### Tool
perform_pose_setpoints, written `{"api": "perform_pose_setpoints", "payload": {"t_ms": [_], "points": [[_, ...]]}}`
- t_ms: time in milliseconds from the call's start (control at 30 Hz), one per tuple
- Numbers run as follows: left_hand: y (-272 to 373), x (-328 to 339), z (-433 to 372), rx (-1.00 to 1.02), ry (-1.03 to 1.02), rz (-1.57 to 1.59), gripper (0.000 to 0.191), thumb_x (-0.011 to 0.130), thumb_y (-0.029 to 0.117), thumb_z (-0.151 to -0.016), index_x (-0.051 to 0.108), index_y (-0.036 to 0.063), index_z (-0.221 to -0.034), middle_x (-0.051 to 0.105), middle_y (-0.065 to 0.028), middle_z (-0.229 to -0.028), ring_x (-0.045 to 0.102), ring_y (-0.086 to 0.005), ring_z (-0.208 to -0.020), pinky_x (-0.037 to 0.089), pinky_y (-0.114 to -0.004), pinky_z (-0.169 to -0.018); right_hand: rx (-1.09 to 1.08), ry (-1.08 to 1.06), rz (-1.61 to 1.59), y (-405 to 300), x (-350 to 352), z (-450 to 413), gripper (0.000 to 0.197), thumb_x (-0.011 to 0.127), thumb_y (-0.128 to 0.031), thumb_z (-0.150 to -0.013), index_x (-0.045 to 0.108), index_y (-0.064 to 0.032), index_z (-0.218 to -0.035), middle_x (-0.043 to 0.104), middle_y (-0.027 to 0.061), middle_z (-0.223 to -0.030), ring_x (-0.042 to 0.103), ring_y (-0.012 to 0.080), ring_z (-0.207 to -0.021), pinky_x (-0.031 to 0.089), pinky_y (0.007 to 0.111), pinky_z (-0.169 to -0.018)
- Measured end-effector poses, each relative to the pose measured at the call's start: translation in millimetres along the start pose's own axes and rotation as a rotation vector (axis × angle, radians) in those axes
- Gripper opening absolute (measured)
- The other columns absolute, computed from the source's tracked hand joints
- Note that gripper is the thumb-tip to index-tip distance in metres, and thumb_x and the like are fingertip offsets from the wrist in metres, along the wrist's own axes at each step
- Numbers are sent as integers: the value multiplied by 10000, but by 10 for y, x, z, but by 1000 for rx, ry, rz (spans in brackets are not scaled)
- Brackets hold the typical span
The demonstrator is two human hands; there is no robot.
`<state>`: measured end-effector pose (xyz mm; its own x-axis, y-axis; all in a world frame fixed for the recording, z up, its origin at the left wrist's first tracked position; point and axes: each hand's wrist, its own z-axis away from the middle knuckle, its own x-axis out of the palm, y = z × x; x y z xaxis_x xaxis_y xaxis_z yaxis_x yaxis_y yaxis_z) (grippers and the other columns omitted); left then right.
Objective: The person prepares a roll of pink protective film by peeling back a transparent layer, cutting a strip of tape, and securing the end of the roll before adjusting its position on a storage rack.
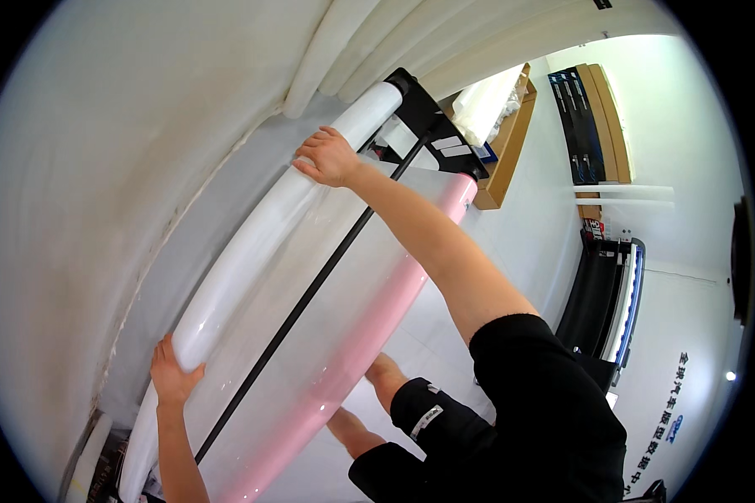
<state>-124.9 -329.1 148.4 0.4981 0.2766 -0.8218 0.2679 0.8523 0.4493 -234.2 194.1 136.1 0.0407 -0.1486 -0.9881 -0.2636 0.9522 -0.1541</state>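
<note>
A long white film roll (251,245) lies across a black-ended roll stand, a clear sheet running from it to a pink film roll (377,302) on the near side. My right hand (328,157) grips the white roll towards its far upper end, fingers curled over the top. Lower down the same roll, my left hand (175,372) clasps it with thumb and fingers on either side. Between the two rolls a thin black bar (308,295) runs parallel to them, passing under my right forearm. The black end plate (434,122) carries white labels.
White rolls (365,50) line the wall beyond the stand. An open cardboard box (509,151) with wrapped rolls sits past the end plate. Farther right stands a black plotter-like machine (604,302); flat dark boxes (576,126) rest against the wall. My legs (440,415) are close to the pink roll.
</note>
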Motion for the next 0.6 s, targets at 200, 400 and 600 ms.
{"api": "perform_pose_setpoints", "payload": {"t_ms": [200, 400, 600], "points": [[-17, -40, 25, 30, 25, 18, 864, 808, 221, -524, 413, -21, -1254, 539, -227, -1110, 524, -396, -1028, 459, -472, -863, 12, -16, -7, -27, -3, -20, 353, 462, -398, -911, 673, -121, -967, 649, 71, -977, 550, 257, -1017, 317, 455, -1047], [12, -65, 20, 51, 33, 39, 857, 804, 223, -528, 418, -34, -1249, 544, -234, -1098, 530, -403, -1014, 460, -471, -859, 14, -15, 2, -18, -5, -17, 355, 462, -402, -910, 671, -124, -980, 646, 70, -993, 543, 253, -1039, 305, 456, -1062], [22, -65, 42, 60, 52, 12, 852, 808, 219, -539, 414, -35, -1251, 538, -235, -1110, 523, -405, -1027, 455, -473, -868, 30, -35, 11, -26, -26, -13, 350, 464, -401, -909, 665, -127, -993, 644, 66, -1013, 539, 251, -1055, 301, 457, -1065]]}}
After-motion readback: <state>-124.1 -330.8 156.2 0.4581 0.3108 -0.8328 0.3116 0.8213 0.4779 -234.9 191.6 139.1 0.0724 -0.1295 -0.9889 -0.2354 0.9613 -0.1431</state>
